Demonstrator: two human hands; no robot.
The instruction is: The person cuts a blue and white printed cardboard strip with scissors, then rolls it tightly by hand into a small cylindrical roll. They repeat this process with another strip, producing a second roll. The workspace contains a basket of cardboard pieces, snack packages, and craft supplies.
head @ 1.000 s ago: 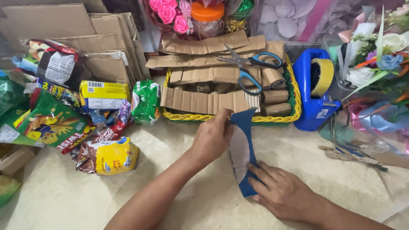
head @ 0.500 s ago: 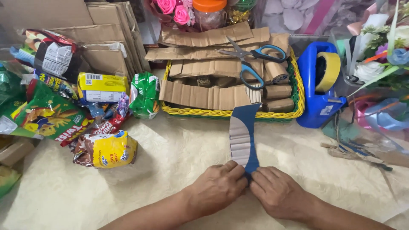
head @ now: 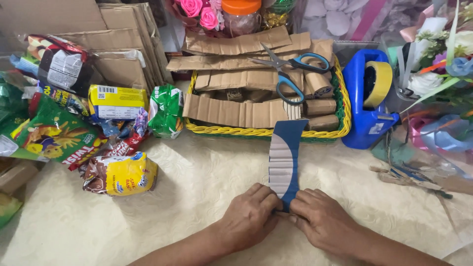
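I have both hands low in the middle of the cream, faintly patterned tablecloth (head: 197, 197), side by side and nearly touching. My left hand (head: 251, 216) is curled, fingers bent down, pressing and pinching the near end of the long blue paper strip with a white corrugated face (head: 285, 157); my right hand (head: 322, 221) does the same from the other side, fingers folded onto the strip's lower tip, so both are closed down on it rather than spread flat. The strip lies on the cloth and runs straight away from me, its far end reaching up to touch the front rim of the yellow and green woven basket (head: 345, 111). That basket is filled with flat sheets and small rolls of brown corrugated cardboard (head: 236, 111), and a pair of scissors with blue and black handles (head: 290, 71) lies on top of them. Just right of the basket stands a blue plastic tape dispenser with a yellowish roll (head: 367, 98). Well off to my left sits a heap of coloured snack packets (head: 74, 123), the nearest a yellow and brown bag (head: 120, 173). Pink artificial roses (head: 199, 12) and a jar with an orange lid (head: 241, 15) stand behind the basket.
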